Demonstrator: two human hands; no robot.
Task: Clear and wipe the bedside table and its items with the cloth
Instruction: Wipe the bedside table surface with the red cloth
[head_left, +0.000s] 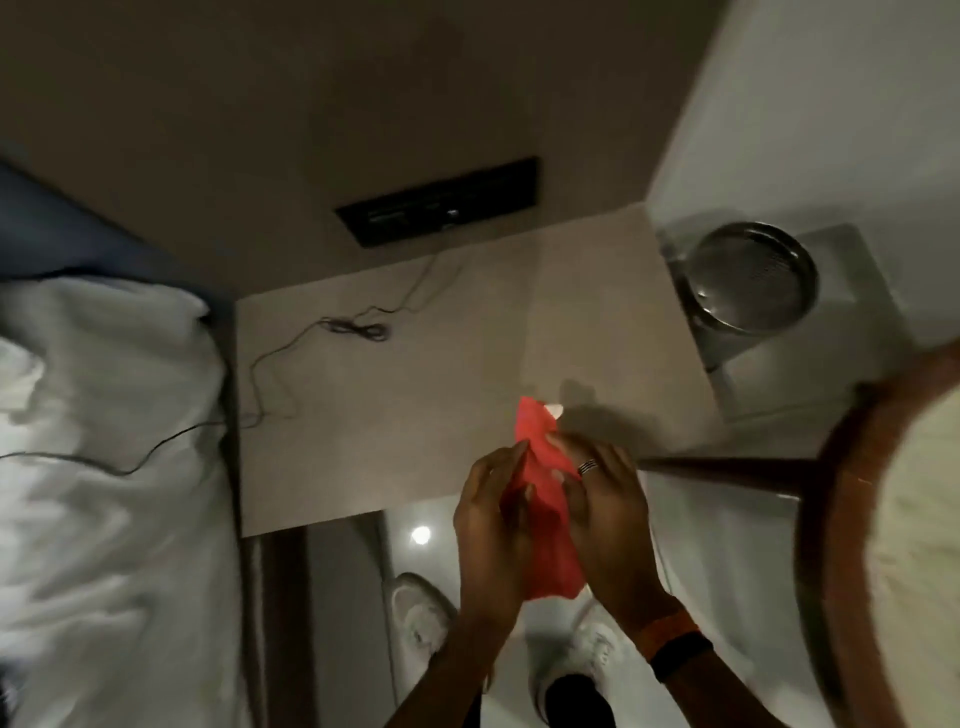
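Observation:
The red cloth (540, 488) hangs bunched between both hands, above the front edge of the beige bedside table (405, 415). My left hand (491, 525) grips its left side. My right hand (605, 499), with a ring on one finger and an orange wristband, grips its right side. A small pale tip (556, 411) sticks out at the cloth's upper end; what it is cannot be told. A thin dark cable (358, 328) lies coiled on the table's back left and trails onto the bed.
A bed with white bedding (104, 441) borders the table on the left. A dark switch panel (441, 202) sits on the wall behind. A metal bin (753, 280) stands at the right, and a wooden-framed chair (841, 519) at the far right. My white shoes (421, 613) stand on the glossy floor.

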